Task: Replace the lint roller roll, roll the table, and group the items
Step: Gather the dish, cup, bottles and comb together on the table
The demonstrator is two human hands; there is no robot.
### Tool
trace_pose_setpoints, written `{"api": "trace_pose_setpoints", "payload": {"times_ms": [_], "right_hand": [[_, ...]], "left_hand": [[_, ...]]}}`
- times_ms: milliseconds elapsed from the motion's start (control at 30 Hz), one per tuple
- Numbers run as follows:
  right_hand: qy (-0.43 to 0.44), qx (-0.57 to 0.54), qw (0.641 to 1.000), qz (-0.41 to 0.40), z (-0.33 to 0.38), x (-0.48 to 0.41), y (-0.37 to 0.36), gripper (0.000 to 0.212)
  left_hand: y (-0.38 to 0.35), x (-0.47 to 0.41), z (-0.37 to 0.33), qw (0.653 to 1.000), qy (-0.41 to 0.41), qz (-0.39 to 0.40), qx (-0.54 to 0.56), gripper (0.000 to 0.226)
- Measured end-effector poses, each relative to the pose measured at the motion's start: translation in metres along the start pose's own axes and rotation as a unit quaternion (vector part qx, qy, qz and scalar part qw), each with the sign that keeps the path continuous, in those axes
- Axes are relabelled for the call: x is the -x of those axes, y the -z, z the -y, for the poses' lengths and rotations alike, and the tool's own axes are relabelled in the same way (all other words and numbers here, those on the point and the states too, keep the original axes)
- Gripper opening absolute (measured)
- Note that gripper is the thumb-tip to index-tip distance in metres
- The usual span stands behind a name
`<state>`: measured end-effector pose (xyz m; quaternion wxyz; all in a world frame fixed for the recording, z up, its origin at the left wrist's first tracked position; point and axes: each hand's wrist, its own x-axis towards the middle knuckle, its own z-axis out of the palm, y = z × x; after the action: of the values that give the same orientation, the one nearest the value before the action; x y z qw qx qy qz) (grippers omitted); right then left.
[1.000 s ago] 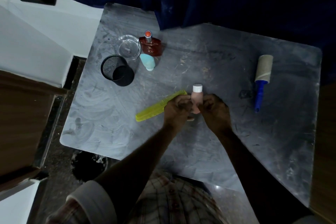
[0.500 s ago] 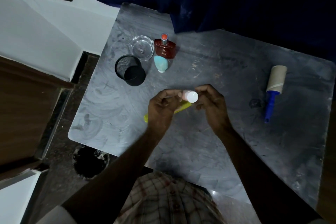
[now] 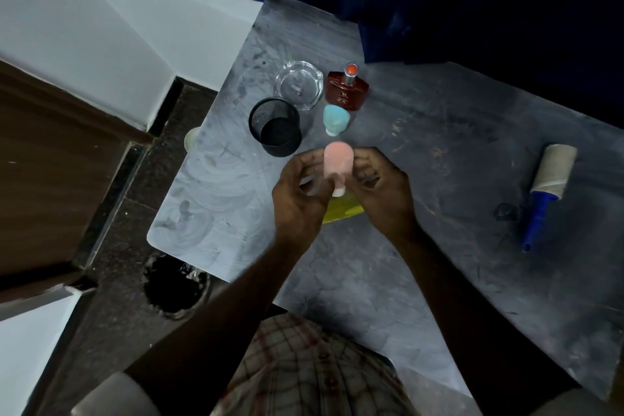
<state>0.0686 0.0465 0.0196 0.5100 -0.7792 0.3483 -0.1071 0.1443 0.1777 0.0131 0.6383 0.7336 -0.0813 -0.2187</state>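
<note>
Both hands, left hand (image 3: 300, 192) and right hand (image 3: 381, 189), hold a pink bottle (image 3: 337, 164) above the worktop (image 3: 422, 152), fingers clamped on its sides, white cap toward the person. The lint roller (image 3: 548, 186) lies well apart at right.

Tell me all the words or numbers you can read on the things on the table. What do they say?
No text here can be read for sure.
Red perfume bottle: a pale mark on its front, too blurred to read.
Pink bottle, held between the left hand and right hand: no writing shows.
Lint roller, blue bottle, mesh cup: no writing shows.
</note>
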Motion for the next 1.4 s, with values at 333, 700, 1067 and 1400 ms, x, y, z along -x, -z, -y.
{"api": "trace_pose_setpoints", "payload": {"times_ms": [333,700,1067,1400], "right_hand": [[0.088,0.13,0.985,-0.078,0.013,-0.012,-0.028,0.029],[0.094,0.17,0.978,-0.075,0.011,-0.02,-0.04,0.032],[0.085,0.187,0.976,-0.067,0.01,-0.017,-0.04,0.032],[0.099,0.188,0.975,-0.066,0.01,-0.016,-0.041,0.031]], "left_hand": [[0.004,-0.006,-0.003,0.999,-0.043,0.004,-0.008,0.047],[0.001,-0.014,0.002,0.999,-0.042,0.018,0.002,0.056],[-0.001,-0.011,0.001,1.0,-0.022,0.019,-0.002,0.059],[-0.003,-0.01,-0.002,0.999,-0.025,0.01,-0.017,0.058]]}}
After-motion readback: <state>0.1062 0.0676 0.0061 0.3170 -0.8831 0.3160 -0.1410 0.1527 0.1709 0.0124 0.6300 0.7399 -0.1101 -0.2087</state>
